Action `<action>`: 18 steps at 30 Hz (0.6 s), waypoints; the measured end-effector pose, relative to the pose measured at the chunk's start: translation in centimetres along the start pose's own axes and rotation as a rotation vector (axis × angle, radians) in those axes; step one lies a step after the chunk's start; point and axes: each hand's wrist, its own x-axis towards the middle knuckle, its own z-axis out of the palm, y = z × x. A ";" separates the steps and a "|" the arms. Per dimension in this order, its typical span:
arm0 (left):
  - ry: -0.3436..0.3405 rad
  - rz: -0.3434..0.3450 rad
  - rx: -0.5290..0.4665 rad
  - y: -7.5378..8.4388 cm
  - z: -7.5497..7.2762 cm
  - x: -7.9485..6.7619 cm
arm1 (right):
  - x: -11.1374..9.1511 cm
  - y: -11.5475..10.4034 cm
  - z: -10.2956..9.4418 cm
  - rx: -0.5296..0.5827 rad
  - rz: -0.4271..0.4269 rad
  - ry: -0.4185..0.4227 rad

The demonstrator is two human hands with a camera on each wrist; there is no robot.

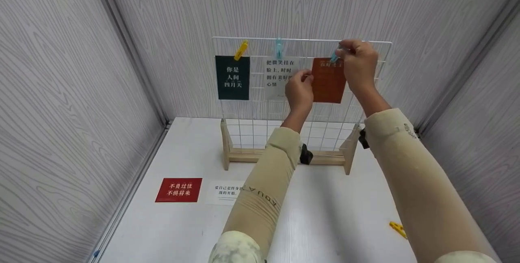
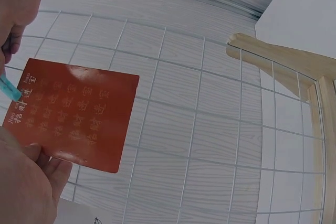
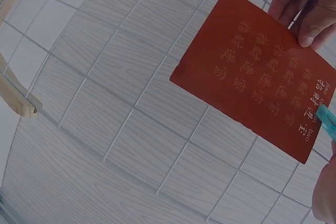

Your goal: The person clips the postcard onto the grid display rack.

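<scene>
An orange-red card [image 1: 328, 84] with printed characters hangs against the upper right of a white wire grid [image 1: 252, 127]. My left hand [image 1: 300, 94] pinches its left edge, thumb on the front and fingers behind, as the right wrist view shows. At the card's top edge my right hand [image 1: 360, 66] grips a light blue clothespin [image 1: 334, 57], whose tip overlaps the printed line in the left wrist view. Left of it, a white card [image 1: 276, 88] hangs under another blue clothespin [image 1: 279, 48], partly covered by my left hand. A dark green card [image 1: 232, 92] hangs from a yellow clothespin [image 1: 241, 50].
The grid stands in a wooden base [image 1: 245, 156] on a white table [image 1: 174, 153]. A red card [image 1: 178, 190] and a white card [image 1: 221, 198], partly behind my left sleeve, lie at the left. A yellow clothespin [image 1: 398, 229] lies at the right. Grey panels surround the table.
</scene>
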 end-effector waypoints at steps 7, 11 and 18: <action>-0.004 -0.006 -0.025 0.1 0.0 -0.3 | -0.1 -0.1 0.0 -0.011 0.003 0.008; -0.004 -0.008 -0.028 0.1 0.0 -0.4 | 0.0 -0.2 0.1 0.003 0.003 0.020; 0.034 0.017 0.036 0.0 0.2 -0.2 | 0.1 0.0 0.2 -0.008 -0.012 0.024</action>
